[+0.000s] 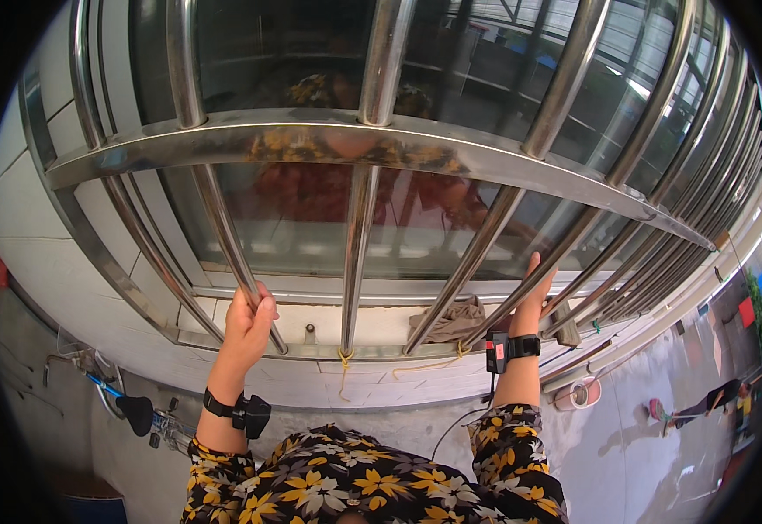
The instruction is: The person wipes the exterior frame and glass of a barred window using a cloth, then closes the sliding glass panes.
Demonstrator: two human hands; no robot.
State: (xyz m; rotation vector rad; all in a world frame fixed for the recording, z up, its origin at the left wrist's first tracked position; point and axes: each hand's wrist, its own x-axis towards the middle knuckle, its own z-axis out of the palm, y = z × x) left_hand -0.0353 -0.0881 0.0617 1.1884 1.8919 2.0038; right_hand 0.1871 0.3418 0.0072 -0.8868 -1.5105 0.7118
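My left hand (248,325) is wrapped around a stainless steel bar (222,226) of a window grille, low down near its bottom rail (315,352). My right hand (533,288) reaches up at another bar (555,252), which hides part of it; whether its fingers grip anything cannot be made out. Behind the bars lies the window glass (289,223), full of reflections. On the tiled sill (328,324) a crumpled brown cloth (450,319) rests to the left of my right hand. Yellow cord (346,359) is tied around the foot of the middle bar.
A flat crossbar (315,141) spans the grille above my hands. A bicycle (135,412) stands at lower left. On the right are a pale bucket (579,394) by the wall and a person (715,403) with a long-handled tool on the wet-looking concrete. A cable (453,426) hangs beside my right forearm.
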